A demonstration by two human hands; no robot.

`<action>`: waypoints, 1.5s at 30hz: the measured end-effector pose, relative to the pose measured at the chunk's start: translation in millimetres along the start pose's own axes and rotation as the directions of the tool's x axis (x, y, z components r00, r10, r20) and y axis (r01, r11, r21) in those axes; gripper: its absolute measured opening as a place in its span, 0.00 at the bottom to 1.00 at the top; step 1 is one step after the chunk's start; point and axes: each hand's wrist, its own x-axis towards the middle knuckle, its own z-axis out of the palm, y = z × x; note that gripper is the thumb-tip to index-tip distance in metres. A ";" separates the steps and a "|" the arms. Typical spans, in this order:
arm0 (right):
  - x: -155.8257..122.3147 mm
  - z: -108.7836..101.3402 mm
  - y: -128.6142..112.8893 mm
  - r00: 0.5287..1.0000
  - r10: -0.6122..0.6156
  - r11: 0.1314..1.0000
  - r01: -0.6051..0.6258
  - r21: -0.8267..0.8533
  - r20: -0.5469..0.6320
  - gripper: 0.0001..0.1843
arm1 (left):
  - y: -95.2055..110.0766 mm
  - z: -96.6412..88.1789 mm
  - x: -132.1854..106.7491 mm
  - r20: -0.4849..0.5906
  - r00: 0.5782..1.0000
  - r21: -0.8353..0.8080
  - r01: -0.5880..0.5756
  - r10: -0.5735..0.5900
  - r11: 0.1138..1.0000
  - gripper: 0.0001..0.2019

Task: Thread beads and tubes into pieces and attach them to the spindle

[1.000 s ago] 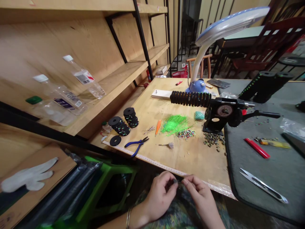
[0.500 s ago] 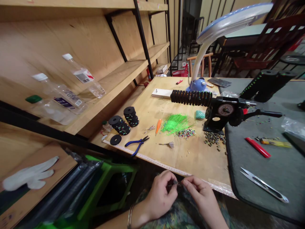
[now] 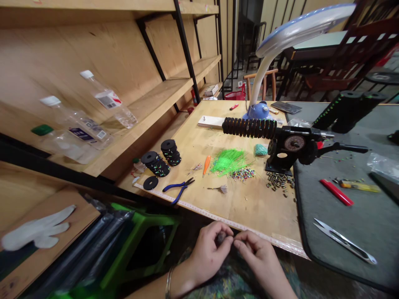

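- Small dark rounded piece (image 3: 222,237), low centre, detail too small to tell.
- Left hand (image 3: 209,254) pinches it; right hand (image 3: 260,257) fingertips curl in just beside.
- Pale smooth wooden tabletop (image 3: 249,207) above.

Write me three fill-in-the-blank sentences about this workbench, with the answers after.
1. The pliers lying on the wooden board have ____ handles.
2. The left hand and right hand pinch a small dark piece just below the board's ____ edge.
3. The heap of thin strands beside the beads is ____.

Answers: blue; near; green
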 end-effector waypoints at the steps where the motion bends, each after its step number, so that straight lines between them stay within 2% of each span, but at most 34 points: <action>1: -0.4 0.3 0.5 1.000 -0.004 1.000 0.004 -0.015 0.002 0.13 | -0.2 -1.5 1.3 -0.010 1.000 -0.054 0.016 -0.017 0.998 0.02; 5: -3.5 2.2 1.4 0.997 -0.059 0.995 0.056 -0.077 -0.044 0.10 | -0.3 -5.1 7.8 -0.010 0.996 -0.240 0.088 -0.093 0.967 0.03; 14: -5.6 1.5 -6.8 0.989 -0.121 0.987 0.110 -0.120 -0.088 0.08 | -0.8 1.1 12.9 -0.025 0.989 -0.386 0.127 -0.148 0.914 0.07; 20: -6.3 -7.6 -3.2 0.983 -0.107 0.994 0.103 -0.031 -0.151 0.08 | -4.3 -21.1 23.2 -0.106 0.974 -0.450 0.132 -0.200 0.883 0.07; 22: -6.6 -10.0 -5.4 0.981 -0.111 0.994 0.114 0.006 -0.159 0.10 | -4.6 -27.2 23.7 -0.059 0.981 -0.449 0.137 -0.183 0.883 0.07; 24: -6.8 -11.1 -8.3 0.983 -0.106 0.993 0.112 0.032 -0.152 0.13 | -4.2 -28.4 21.6 0.042 0.986 -0.454 0.164 -0.163 0.876 0.08; 27: -7.1 -11.6 -10.2 0.986 -0.088 0.993 0.098 0.069 -0.140 0.15 | -1.7 -23.1 16.5 0.216 0.964 -0.463 0.243 -0.157 0.852 0.11; 29: -7.2 -11.6 -9.8 0.987 -0.083 0.992 0.094 0.080 -0.138 0.17 | 1.6 -18.2 14.4 0.262 0.951 -0.444 0.271 -0.165 0.854 0.13; 37: -5.0 -10.5 -17.2 0.991 -0.096 0.994 0.099 0.035 -0.099 0.18 | 11.7 -5.9 25.2 0.184 0.975 -0.363 0.182 -0.121 0.914 0.11; 41: -2.6 -21.3 -25.0 0.991 -0.115 0.993 0.114 -0.015 -0.065 0.19 | 14.3 -6.6 28.6 0.109 0.992 -0.337 0.101 -0.067 0.936 0.10; 45: -6.0 -35.6 -30.6 0.964 -0.099 0.995 0.093 -0.036 -0.246 0.22 | 18.8 -8.1 25.5 0.031 0.999 -0.257 0.046 -0.039 0.965 0.10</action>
